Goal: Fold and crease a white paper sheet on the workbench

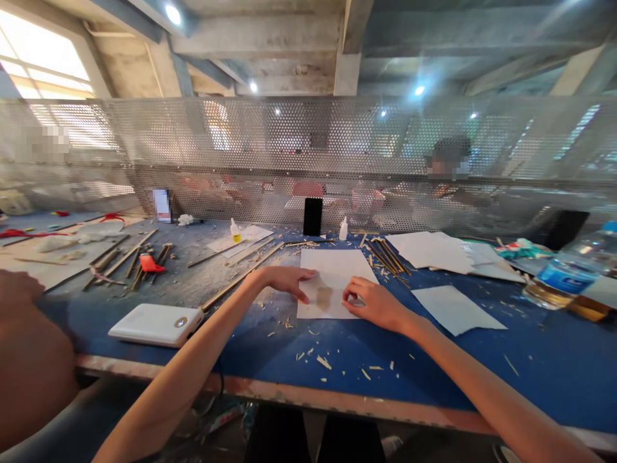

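Note:
A white sheet of paper lies on the blue tabletop in front of me, with a brownish square patch near its middle; whether this is a stain, a thin piece or a shadow I cannot tell. My left hand is over the sheet's left edge, thumb and fingers apart, holding nothing. At the right edge, my right hand has its fingers curled and the thumb drawn to them in a pinch. Anything between those fingertips is too small to make out. Pale wood shavings are scattered in front of the paper.
Left stand a white power bank and sticks with a red tool. Behind are a black phone, a white bottle and a yellow-labelled bottle. Right are dark sticks, papers and a water bottle. Another person's arm is at left.

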Available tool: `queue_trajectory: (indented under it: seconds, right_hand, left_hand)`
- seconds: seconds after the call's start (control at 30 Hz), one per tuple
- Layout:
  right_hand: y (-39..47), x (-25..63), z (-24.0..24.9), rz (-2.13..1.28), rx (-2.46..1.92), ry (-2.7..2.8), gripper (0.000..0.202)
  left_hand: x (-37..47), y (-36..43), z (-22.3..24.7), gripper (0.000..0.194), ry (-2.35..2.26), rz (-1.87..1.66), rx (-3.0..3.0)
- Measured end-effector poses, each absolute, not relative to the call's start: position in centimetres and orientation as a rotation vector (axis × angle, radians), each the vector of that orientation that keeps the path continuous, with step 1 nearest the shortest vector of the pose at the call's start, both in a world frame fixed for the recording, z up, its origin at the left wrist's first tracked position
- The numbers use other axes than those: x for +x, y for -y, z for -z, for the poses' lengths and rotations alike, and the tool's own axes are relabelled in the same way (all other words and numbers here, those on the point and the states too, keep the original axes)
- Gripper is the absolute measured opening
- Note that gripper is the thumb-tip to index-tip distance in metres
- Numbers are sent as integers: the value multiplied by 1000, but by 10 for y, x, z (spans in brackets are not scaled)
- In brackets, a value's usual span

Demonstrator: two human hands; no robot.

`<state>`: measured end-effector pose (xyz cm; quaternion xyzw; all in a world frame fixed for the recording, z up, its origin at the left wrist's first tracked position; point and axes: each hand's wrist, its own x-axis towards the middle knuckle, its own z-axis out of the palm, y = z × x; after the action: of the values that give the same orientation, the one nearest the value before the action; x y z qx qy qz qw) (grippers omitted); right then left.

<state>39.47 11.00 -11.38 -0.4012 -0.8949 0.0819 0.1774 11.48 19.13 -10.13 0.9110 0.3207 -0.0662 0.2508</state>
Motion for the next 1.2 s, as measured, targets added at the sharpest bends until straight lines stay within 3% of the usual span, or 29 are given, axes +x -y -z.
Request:
queue_trajectory:
  seconds: [0.87, 1.2]
  right_hand:
    - [-108, 393, 113, -276, -1133, 2540, 6]
    - [-109, 395, 110, -328, -1127, 2544, 14]
  left_hand:
    - [115, -192, 101, 99, -856, 173, 2477]
    - [114, -194, 104, 101, -862, 167, 2472]
